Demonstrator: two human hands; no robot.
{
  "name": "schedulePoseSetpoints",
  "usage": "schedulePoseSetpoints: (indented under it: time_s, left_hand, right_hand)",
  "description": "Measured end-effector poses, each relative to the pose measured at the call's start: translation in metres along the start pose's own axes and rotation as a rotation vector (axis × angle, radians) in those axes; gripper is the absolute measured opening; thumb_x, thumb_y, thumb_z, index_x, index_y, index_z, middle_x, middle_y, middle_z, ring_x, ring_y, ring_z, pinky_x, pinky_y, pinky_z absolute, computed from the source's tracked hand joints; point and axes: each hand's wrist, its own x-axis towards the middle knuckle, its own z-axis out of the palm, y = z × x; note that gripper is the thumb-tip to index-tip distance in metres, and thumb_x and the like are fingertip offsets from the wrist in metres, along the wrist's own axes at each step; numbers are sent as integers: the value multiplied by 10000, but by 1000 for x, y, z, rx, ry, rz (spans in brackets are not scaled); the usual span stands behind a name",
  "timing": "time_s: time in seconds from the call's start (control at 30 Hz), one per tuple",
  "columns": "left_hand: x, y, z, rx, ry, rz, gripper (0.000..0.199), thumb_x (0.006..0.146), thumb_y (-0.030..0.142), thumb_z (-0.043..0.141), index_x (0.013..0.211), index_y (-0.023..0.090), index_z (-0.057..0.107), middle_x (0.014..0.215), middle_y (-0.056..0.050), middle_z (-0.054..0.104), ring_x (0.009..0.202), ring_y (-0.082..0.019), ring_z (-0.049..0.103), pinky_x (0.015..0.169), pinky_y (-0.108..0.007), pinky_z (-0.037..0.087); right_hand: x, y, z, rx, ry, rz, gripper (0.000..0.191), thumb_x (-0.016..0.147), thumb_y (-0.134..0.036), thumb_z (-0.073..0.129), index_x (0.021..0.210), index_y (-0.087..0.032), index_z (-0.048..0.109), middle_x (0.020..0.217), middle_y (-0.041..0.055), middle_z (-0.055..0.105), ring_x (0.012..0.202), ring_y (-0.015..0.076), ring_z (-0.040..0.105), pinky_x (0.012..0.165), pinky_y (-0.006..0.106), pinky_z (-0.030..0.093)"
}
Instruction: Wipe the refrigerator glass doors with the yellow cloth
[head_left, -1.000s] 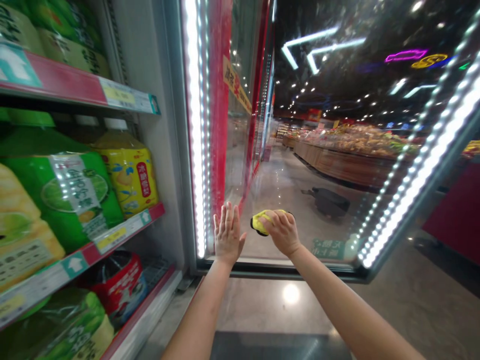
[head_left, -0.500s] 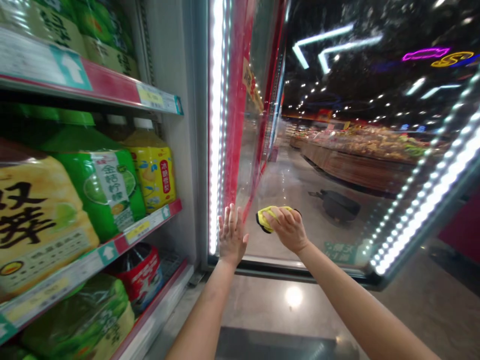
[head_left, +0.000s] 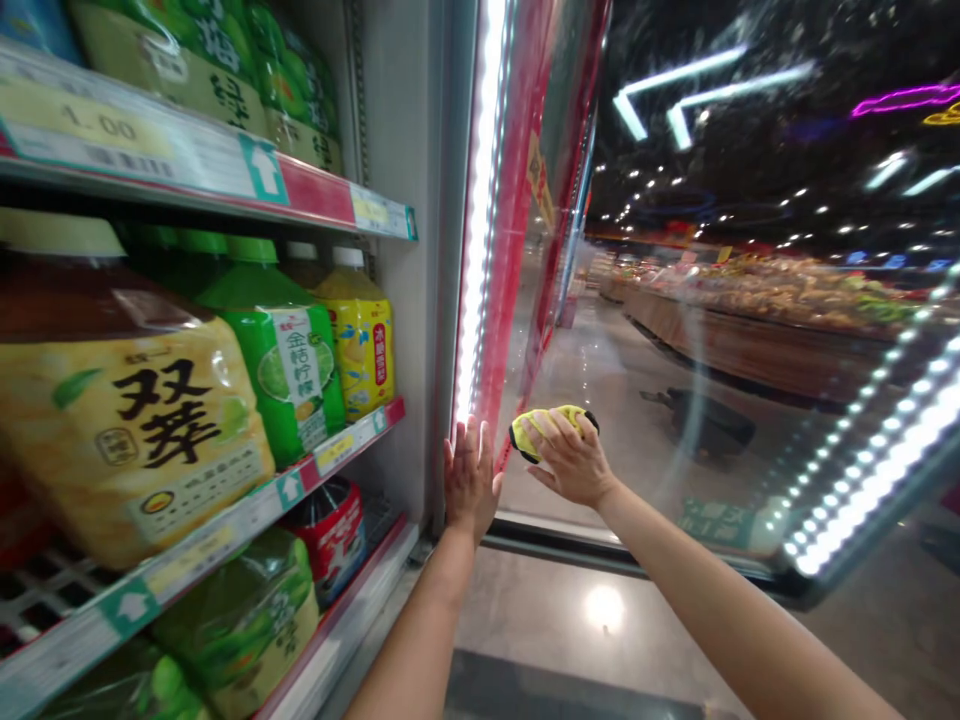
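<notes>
A glass fridge door (head_left: 645, 440) stands open before me, with a bright light strip along its hinge side. My left hand (head_left: 472, 480) lies flat with fingers stretched upward, against the door's lower corner by that strip. My right hand (head_left: 574, 460) presses a yellow cleaning cloth (head_left: 551, 432) with black edging to the glass. Its fingers are bent over the cloth, which bunches beneath them. A faint curved streak shows on the glass to the right of this hand.
Left of me, fridge shelves hold large drink bottles (head_left: 292, 370) behind price strips (head_left: 202, 545). Another light strip (head_left: 885, 450) edges the door's right side. Through the glass, a wooden produce stand (head_left: 750, 345) and a dark low object (head_left: 709, 420) on the floor are visible.
My view has turned left, so the shelves fill more of the picture. Against the glass, my right hand and the cloth have shifted left. The left hand stays near the light strip.
</notes>
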Motion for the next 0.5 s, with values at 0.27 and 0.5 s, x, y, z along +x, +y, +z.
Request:
schedulePoseSetpoints:
  time_s: [0.27, 0.5]
  left_hand:
    - [1, -11, -13, -63, 90, 28, 1092, 835, 144, 724, 1649, 172, -3, 1693, -215, 187, 1574, -351, 154, 1259, -592, 253]
    - [0, -19, -11, -56, 110, 7, 1068, 852, 115, 669, 1647, 196, -40, 1698, -201, 173, 1572, -349, 164, 1249, -595, 277]
  right_hand:
    - [54, 23, 10, -57, 225, 250, 431, 976, -251, 612, 1384, -390, 630, 1216, 14, 736, 1148, 230, 526, 1049, 423, 280]
    - [36, -16, 26, 104, 99, -166, 390, 960, -301, 552, 1328, -340, 673, 1313, -3, 696, 1278, 274, 450, 1131, 494, 221]
